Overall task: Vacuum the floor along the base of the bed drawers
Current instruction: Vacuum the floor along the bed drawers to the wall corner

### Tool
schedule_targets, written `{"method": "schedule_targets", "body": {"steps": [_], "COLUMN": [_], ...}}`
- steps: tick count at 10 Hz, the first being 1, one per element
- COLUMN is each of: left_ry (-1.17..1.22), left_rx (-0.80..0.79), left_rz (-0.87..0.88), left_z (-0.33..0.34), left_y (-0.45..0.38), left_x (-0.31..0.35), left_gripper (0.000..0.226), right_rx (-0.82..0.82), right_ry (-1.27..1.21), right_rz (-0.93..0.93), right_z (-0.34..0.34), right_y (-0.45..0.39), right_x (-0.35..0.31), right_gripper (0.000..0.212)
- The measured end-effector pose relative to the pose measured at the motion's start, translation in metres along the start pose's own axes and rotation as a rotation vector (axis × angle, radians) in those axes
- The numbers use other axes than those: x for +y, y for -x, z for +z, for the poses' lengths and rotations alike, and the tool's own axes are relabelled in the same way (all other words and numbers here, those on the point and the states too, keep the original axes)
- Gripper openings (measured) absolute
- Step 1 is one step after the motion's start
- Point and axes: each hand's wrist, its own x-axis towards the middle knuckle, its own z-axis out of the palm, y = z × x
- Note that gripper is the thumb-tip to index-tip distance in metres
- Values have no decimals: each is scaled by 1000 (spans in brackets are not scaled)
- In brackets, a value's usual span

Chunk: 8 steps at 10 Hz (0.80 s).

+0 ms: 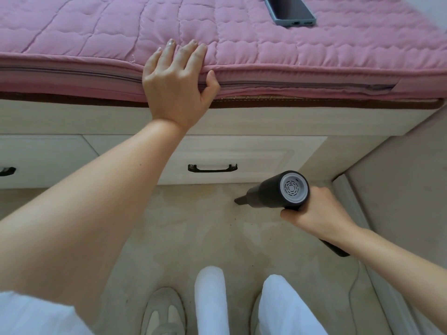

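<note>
Handheld vacuum: nozzle tip down at the floor, just before the drawer base. Right hand fingers wrapped round its handle. Left hand lies flat on the pink mattress edge, fingers straight, thumb against its side. Phone on bed.

Phone cut by top edge. Vacuum's handle mostly hidden under right hand. Left drawer handle cropped at frame edge.
</note>
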Motion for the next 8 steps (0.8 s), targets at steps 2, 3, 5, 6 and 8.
{"method": "schedule_targets", "body": {"steps": [2,3,5,6,8], "left_ry": [1,-2,-5,-8,-4], "left_rx": [8,13,9,11,-1], "left_rz": [-4,-2,-3,0,-26], "left_z": [-1,0,1,1,-2], "left_y": [0,0,0,0,0], "left_x": [0,0,0,0,2], "left_gripper": [38,38,38,38,38], "right_rx": [-76,-61,-76,-97,-104], "right_ry": [0,99,-6,-1,101], "right_rz": [-55,-72,-59,-103,-113], "right_z": [6,6,7,4,-6], "right_y": [1,-2,-9,-6,0], "right_x": [-14,-22,-26,-25,-21], "right_gripper": [20,23,22,23,29]}}
